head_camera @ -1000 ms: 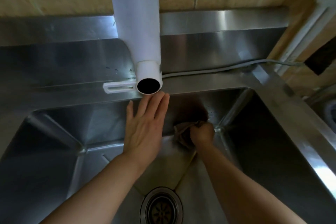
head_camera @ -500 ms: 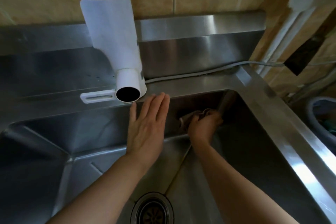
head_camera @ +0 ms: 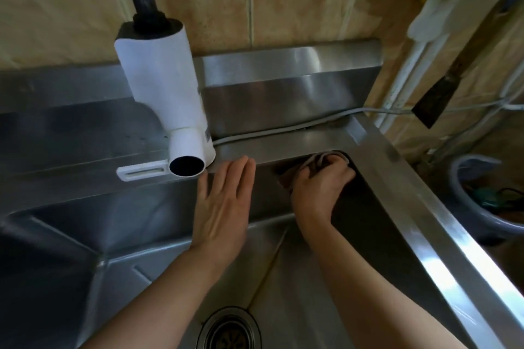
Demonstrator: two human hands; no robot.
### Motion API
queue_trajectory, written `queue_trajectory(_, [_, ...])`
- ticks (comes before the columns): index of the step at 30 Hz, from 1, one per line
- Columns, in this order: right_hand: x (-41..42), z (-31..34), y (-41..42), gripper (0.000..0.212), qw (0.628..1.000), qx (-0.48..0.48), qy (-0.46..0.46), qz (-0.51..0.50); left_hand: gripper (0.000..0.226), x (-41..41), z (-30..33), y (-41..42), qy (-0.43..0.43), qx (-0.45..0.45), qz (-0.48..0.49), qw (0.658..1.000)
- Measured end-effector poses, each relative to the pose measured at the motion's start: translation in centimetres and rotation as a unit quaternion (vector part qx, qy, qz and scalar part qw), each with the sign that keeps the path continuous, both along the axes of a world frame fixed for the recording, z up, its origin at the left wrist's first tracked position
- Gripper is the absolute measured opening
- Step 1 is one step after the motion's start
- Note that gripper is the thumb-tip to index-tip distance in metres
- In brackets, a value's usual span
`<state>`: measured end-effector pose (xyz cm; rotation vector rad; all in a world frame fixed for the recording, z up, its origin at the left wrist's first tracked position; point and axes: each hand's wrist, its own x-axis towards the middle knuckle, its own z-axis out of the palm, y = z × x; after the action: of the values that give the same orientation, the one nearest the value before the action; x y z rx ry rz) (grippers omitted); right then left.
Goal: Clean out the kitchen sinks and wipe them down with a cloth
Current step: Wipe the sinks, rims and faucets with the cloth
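Gripping a bunched brownish cloth (head_camera: pixel 314 163), the right hand (head_camera: pixel 320 188) pressed it into the far right corner of the sink (head_camera: pixel 283 278), right up under the rim where the back wall met the right wall. A second before, that hand and cloth had been lower, near the foot of the back wall; since then they had climbed to the top of the corner, and more of the cloth's pale folds showed above the knuckles. The left hand (head_camera: pixel 224 207) lay flat with fingers straight and together against the back wall, its fingertips reaching the back ledge just beside the white faucet spout (head_camera: pixel 187 166); it had kept that same pose and place through all three moments. The drain (head_camera: pixel 229 331) sat at the near edge of the basin, partly cut off by the frame, below and between the two forearms. A grey cable (head_camera: pixel 283 127) ran along the back ledge from behind the white faucet body (head_camera: pixel 164 76) toward the right, as it had before. The view had shifted, so that more showed beyond the sink's right edge than earlier: a dark-bladed knife (head_camera: pixel 442 93) hanging against the tiled wall (head_camera: pixel 297 0), a pale cloth or glove (head_camera: pixel 442 3) hanging above it, and a grey bucket (head_camera: pixel 487 195) standing lower down.
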<state>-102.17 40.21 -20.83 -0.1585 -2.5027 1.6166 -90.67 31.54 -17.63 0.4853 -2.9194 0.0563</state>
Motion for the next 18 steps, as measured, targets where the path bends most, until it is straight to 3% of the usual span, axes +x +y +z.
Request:
queue_trajectory(3, [0.2, -0.4, 0.3, 0.051, 0.998, 0.055, 0.027, 0.025, 0.096, -0.3, 0.2, 0.3, -0.03, -0.005, 0.006, 1.0])
queue_trajectory(9, [-0.4, -5.3, 0.4, 0.05, 0.99, 0.133, 0.037, 0.028, 0.083, -0.2, -1.8, -0.2, 0.036, -0.023, 0.002, 0.999])
queue_trajectory(12, [0.1, -8.6, 1.3, 0.047, 0.968, 0.236, -0.003, 0.082, 0.084, -0.2, -2.4, -0.1, 0.048, -0.011, 0.005, 0.999])
queue_trajectory(18, [-0.2, -11.3, 3.4, 0.045, 0.914, 0.31, -0.131, 0.226, 0.101, -0.1, -2.3, -0.9, -0.005, -0.007, -0.01, 1.0])
